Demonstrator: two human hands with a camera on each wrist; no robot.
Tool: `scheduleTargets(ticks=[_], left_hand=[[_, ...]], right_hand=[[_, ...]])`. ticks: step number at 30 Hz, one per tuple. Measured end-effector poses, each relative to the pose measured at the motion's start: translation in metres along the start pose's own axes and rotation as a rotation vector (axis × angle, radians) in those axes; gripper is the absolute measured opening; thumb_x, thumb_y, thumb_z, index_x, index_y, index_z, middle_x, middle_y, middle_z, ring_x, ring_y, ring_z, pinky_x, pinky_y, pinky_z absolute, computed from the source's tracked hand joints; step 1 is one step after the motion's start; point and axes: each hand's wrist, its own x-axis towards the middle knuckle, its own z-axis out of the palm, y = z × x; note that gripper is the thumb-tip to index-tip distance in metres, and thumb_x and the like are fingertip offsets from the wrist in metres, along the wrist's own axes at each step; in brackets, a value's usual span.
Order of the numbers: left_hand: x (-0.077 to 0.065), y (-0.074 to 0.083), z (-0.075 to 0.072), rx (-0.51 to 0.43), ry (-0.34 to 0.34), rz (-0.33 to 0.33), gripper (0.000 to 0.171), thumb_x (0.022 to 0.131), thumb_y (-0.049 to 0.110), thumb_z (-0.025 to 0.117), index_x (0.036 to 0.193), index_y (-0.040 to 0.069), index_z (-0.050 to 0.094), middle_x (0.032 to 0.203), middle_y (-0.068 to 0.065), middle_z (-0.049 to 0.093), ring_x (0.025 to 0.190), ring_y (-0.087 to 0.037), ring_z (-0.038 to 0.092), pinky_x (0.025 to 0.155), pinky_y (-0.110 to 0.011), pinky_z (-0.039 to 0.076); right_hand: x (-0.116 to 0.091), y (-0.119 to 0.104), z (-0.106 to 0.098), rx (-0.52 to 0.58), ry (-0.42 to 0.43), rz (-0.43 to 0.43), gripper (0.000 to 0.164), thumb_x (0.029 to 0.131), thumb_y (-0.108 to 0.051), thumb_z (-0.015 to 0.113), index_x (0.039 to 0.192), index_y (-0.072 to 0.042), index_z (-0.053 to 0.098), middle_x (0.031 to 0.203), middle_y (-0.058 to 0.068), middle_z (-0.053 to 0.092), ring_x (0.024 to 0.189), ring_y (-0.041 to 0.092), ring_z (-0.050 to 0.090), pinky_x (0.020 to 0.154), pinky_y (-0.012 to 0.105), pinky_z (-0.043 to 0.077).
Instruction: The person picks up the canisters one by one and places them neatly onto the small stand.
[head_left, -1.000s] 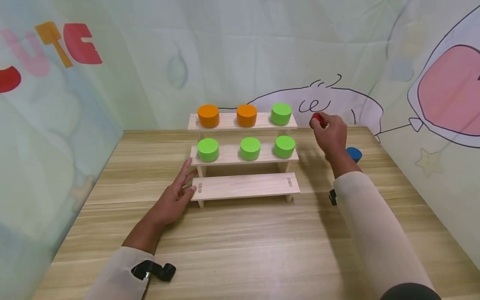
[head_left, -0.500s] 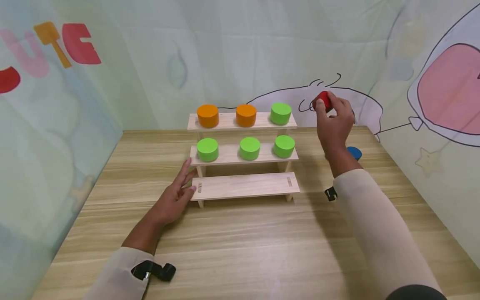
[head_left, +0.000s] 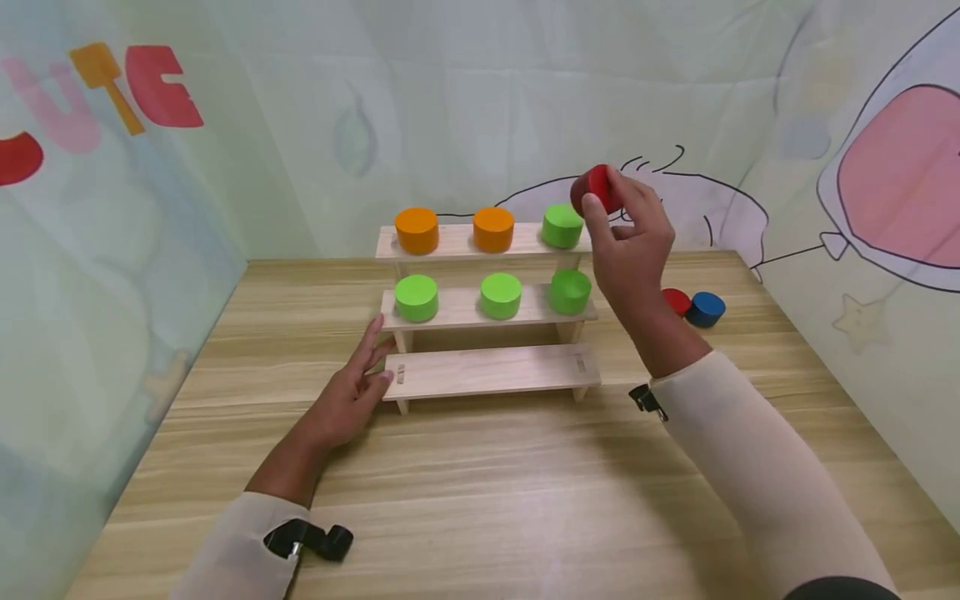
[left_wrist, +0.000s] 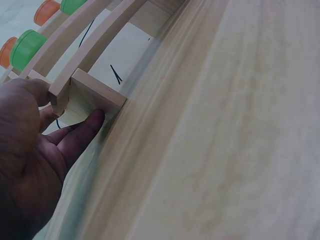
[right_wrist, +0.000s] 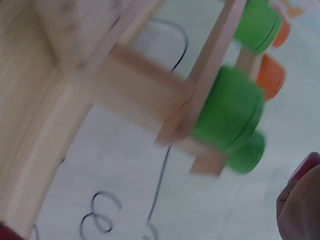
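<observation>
My right hand [head_left: 633, 246] pinches a red round block [head_left: 597, 190] between thumb and fingertips, raised beside the top step's right end. It overlaps a green block [head_left: 562, 226] there. In the right wrist view only part of the hand [right_wrist: 302, 200] shows at the edge. My left hand [head_left: 348, 400] rests against the left end of a three-step wooden display stand [head_left: 487, 372], fingers extended; in the left wrist view a fingertip [left_wrist: 97, 117] touches its side support. Orange blocks [head_left: 417, 232] share the top step with the green one, and three green blocks [head_left: 500, 297] line the middle step.
A second red round block [head_left: 677, 302] and a blue one [head_left: 706, 309] lie on the wooden table [head_left: 480, 500] right of the stand, near my right forearm. A printed cloth backdrop [head_left: 465, 100] encloses the back and sides.
My right hand has lifted the red block and carried it left towards the stand's top step, uncovering the other red block on the table. My left hand stays in place.
</observation>
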Motion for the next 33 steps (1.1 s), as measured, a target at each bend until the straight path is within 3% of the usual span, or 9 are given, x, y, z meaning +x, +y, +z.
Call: scheduleTargets(ticks=[5,10,14,20,24,27,33], left_hand=[[0.0,0.0,-0.001,0.0,-0.003,-0.004,0.083,0.118,0.01,0.045,0.176,0.04,-0.006,0.178,-0.026,0.03,0.152,-0.049,0.051,0.119,-0.058,0.045],[0.0,-0.001,-0.001,0.006,0.002,-0.006,0.083,0.118,0.01,0.045,0.176,0.041,-0.006,0.178,-0.025,0.031,0.152,-0.049,0.051,0.119,-0.058,0.045],[0.0,0.001,-0.001,0.015,0.005,-0.012,0.083,0.118,0.011,0.046,0.176,0.042,-0.005,0.178,-0.024,0.032,0.151,-0.048,0.052,0.119,-0.059,0.045],[0.0,0.0,-0.002,0.019,0.001,-0.019,0.083,0.117,0.012,0.047,0.176,0.042,-0.004,0.178,-0.022,0.032,0.151,-0.047,0.052,0.119,-0.056,0.046],[0.001,0.0,-0.002,0.03,-0.001,-0.031,0.084,0.117,0.013,0.048,0.175,0.045,-0.004,0.178,-0.02,0.033,0.154,-0.045,0.05,0.119,-0.05,0.047],[0.001,0.001,-0.002,0.038,-0.002,-0.034,0.085,0.117,0.014,0.049,0.175,0.046,-0.004,0.178,-0.018,0.034,0.156,-0.045,0.048,0.118,-0.049,0.048],[0.0,0.002,-0.001,0.036,0.002,-0.012,0.084,0.117,0.013,0.049,0.177,0.039,-0.003,0.177,-0.021,0.034,0.152,-0.047,0.052,0.118,-0.059,0.047]], right_hand=[[-0.023,-0.032,0.016,0.111,-0.144,-0.061,0.047,0.105,-0.016,0.075,0.151,-0.01,0.067,0.144,0.013,0.07,0.129,0.02,0.07,0.082,0.016,0.062],[-0.047,-0.057,0.03,0.214,-0.316,-0.017,0.047,0.103,-0.01,0.076,0.149,-0.006,0.067,0.143,0.015,0.071,0.121,0.025,0.072,0.076,0.019,0.064],[-0.063,-0.068,0.038,0.22,-0.433,0.036,0.048,0.102,-0.011,0.078,0.149,-0.007,0.068,0.143,0.012,0.072,0.124,0.024,0.07,0.075,0.023,0.066],[-0.083,-0.076,0.05,0.164,-0.619,0.081,0.051,0.1,-0.014,0.081,0.15,-0.009,0.068,0.147,0.008,0.072,0.126,0.023,0.068,0.078,0.031,0.067],[-0.093,-0.075,0.058,0.126,-0.723,0.069,0.056,0.098,-0.015,0.084,0.15,-0.004,0.066,0.148,0.01,0.072,0.132,0.026,0.068,0.091,0.04,0.067],[-0.098,-0.073,0.063,0.106,-0.778,0.102,0.056,0.098,-0.016,0.084,0.15,-0.004,0.066,0.149,0.01,0.071,0.134,0.025,0.068,0.098,0.037,0.065],[-0.106,-0.07,0.072,0.124,-0.871,0.213,0.054,0.099,-0.016,0.083,0.15,-0.01,0.068,0.148,0.008,0.072,0.118,0.023,0.07,0.077,0.023,0.062]])
